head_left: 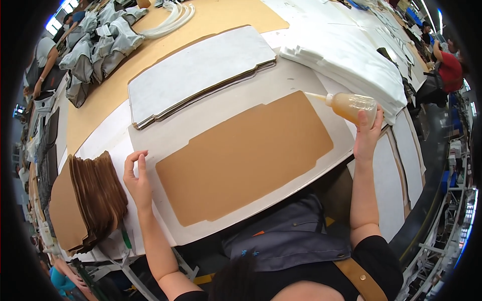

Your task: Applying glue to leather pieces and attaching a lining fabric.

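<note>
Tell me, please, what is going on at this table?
The person's right grip holds a clear plastic squeeze bottle of amber liquid, its nozzle pointing toward the far right corner of a flat brown cardboard-like panel. The left grip, holding nothing, is near the panel's left end. The panel lies on a pale grey board, with a stack of flat white-topped panels beyond it.

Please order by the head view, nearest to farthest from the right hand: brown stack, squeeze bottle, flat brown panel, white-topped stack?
1. Squeeze bottle, held in the right hand.
2. Flat brown panel, in the middle.
3. White-topped stack, beyond the panel.
4. Brown stack, far left.
</note>
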The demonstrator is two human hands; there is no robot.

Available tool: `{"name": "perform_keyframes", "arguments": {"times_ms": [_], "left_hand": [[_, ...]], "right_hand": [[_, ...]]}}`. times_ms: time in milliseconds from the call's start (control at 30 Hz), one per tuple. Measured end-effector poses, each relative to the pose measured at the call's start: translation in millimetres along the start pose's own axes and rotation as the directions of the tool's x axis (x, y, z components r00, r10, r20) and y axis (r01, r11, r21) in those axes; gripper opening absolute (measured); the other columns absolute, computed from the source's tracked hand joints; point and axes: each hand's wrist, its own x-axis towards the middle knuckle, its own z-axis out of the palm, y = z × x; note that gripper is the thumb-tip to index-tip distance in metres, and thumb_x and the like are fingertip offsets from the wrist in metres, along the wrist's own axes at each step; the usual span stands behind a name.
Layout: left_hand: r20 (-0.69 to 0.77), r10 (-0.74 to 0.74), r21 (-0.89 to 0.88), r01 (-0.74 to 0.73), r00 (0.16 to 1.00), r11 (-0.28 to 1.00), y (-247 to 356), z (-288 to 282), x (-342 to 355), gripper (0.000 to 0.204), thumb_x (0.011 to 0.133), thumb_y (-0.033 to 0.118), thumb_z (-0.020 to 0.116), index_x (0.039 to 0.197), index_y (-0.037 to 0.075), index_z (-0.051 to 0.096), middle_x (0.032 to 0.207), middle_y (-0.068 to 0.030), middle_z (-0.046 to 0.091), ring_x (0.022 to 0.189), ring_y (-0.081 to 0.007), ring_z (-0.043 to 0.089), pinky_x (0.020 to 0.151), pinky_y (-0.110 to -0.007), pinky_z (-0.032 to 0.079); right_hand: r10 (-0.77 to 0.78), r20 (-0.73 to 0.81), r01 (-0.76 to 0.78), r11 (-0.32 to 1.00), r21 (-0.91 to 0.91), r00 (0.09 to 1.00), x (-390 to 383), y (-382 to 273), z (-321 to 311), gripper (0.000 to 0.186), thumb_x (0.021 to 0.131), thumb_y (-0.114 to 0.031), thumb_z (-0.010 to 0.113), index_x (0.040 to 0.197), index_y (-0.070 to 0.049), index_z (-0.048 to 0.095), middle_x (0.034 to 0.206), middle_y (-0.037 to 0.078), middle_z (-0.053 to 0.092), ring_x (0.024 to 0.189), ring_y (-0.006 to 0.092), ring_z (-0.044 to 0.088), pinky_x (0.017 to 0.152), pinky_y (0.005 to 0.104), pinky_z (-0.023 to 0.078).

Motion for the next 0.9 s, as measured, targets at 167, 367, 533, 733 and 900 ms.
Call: {"name": "perform_keyframes", "arguments": {"times_ms": [167,367,533,733,900], "left_hand": [[-0.038,-0.061,-0.092,0.058,0.997,0.994,-10,-4,-2,0.019,0.103,0.015,0.058,0.102,-0.001,0.069,0.098,-0.0046,0.068,0.100,-0.0135,0.060,0.097,-0.030,0.044],[-0.049,-0.098,-0.156,0.089,0.994,0.984,-14,-5,-1,0.021,0.103,0.017,0.058,0.103,0.000,0.070,0.098,-0.0042,0.068,0.098,-0.0127,0.060,0.098,-0.030,0.043],[-0.043,-0.108,-0.167,0.100,0.993,0.981,-15,-6,-1,0.021,0.103,0.017,0.059,0.103,0.000,0.070,0.097,-0.0042,0.068,0.098,-0.0125,0.060,0.098,-0.030,0.043],[-0.032,-0.112,-0.164,0.106,0.993,0.981,-16,-4,-1,0.021,0.103,0.017,0.059,0.103,-0.001,0.070,0.098,-0.0045,0.068,0.098,-0.0124,0.060,0.096,-0.029,0.044],[-0.021,-0.116,-0.159,0.111,0.993,0.981,-19,-4,-1,0.021,0.104,0.017,0.058,0.103,-0.001,0.069,0.098,-0.0042,0.068,0.098,-0.0125,0.060,0.097,-0.030,0.043]], "right_hand": [[-0.075,0.001,0.074,0.981,-0.178,0.997,-3,-2,7,0.052,0.094,-0.026,0.075,0.133,-0.005,0.049,0.120,0.004,0.056,0.114,0.0134,0.053,0.102,0.0292,0.041],[-0.088,0.002,0.086,0.970,-0.227,0.996,-3,3,9,0.049,0.096,-0.024,0.073,0.134,-0.004,0.048,0.122,0.005,0.054,0.114,0.0140,0.052,0.102,0.0292,0.041],[-0.078,-0.004,0.075,0.973,-0.220,0.997,-2,6,9,0.051,0.096,-0.024,0.072,0.135,-0.003,0.048,0.122,0.006,0.054,0.115,0.0152,0.052,0.102,0.0297,0.041],[-0.085,0.002,0.083,0.969,-0.233,0.996,-2,8,11,0.051,0.096,-0.025,0.072,0.135,-0.003,0.048,0.122,0.006,0.055,0.114,0.0155,0.053,0.102,0.0298,0.042],[-0.090,0.015,0.091,0.970,-0.227,0.996,-2,8,12,0.050,0.096,-0.025,0.072,0.134,-0.003,0.048,0.120,0.006,0.055,0.113,0.0152,0.053,0.101,0.0295,0.042]]}}
